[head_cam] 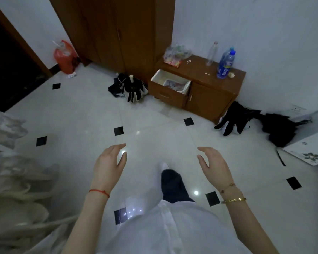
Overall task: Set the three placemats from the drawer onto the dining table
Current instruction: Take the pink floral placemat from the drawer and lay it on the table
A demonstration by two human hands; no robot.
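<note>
Glossy white tile floor point(81, 116) with small black diamond insets. Left hand point(109, 162): grip wide, fingers relaxed, holding nothing. Far centre, a brown wooden cabinet point(209, 96); its drawer point(170, 87) stands open, placemats point(176, 85) lying flat inside, long axis unclear. Right hand point(214, 162): grip wide, empty.

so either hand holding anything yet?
Nothing. The left hand and right hand are both empty, fingers relaxed. The placemats lie in the open drawer.
</note>
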